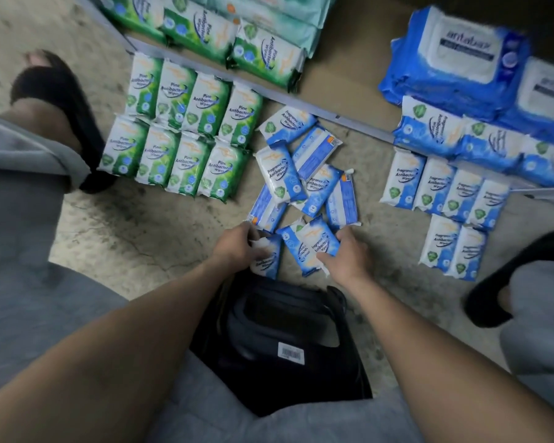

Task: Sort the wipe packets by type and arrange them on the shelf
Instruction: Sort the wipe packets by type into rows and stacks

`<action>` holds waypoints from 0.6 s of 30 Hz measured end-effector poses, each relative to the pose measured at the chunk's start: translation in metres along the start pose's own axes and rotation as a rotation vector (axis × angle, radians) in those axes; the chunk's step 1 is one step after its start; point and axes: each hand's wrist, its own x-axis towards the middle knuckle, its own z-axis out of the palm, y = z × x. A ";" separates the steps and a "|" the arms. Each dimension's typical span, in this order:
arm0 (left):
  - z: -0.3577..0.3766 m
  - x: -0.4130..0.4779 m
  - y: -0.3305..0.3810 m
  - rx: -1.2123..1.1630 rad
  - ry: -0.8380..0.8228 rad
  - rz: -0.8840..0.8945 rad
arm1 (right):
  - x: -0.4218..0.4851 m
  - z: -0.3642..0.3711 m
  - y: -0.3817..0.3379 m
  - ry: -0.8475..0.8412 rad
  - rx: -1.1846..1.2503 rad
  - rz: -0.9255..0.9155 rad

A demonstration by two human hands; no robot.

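Gripping packets [312,174] on the floor [125,238].
The left hand [235,247] fingers are clamping the left packet [267,262]; right hand [346,255] fingers, the right packet [307,246].

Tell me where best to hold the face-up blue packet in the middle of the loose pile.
Probably pinch the face-up blue packet across its narrow width, at mid-length, coming from straight above: it lies flat on top of its neighbours, both long edges uncovered.
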 end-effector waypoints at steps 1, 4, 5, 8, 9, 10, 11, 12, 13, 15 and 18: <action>-0.003 -0.002 0.002 -0.069 0.029 -0.010 | -0.001 -0.002 -0.001 0.008 0.031 -0.005; -0.013 -0.007 0.011 -0.333 0.075 -0.065 | -0.004 -0.010 -0.002 0.010 0.127 -0.001; -0.018 -0.008 0.014 -0.375 0.076 -0.066 | -0.006 -0.016 -0.003 0.008 0.151 -0.001; -0.035 -0.019 0.034 -0.613 0.075 -0.057 | -0.016 -0.032 -0.004 0.025 0.270 0.021; -0.041 -0.024 0.041 -0.706 0.072 -0.051 | -0.021 -0.038 -0.005 0.031 0.327 0.034; -0.045 -0.031 0.050 -0.789 0.064 -0.039 | -0.026 -0.043 -0.006 0.045 0.384 0.045; -0.051 -0.039 0.058 -0.846 0.053 -0.032 | -0.031 -0.047 -0.007 0.057 0.443 0.056; -0.055 -0.045 0.064 -0.888 0.045 -0.020 | -0.036 -0.051 -0.008 0.065 0.512 0.067; -0.058 -0.052 0.071 -0.921 0.031 -0.004 | -0.041 -0.055 -0.009 0.070 0.595 0.075; -0.065 -0.063 0.082 -0.970 0.009 0.023 | -0.053 -0.066 -0.014 0.077 0.769 0.077; -0.070 -0.078 0.099 -1.012 -0.024 0.039 | -0.072 -0.081 -0.021 0.093 0.954 0.041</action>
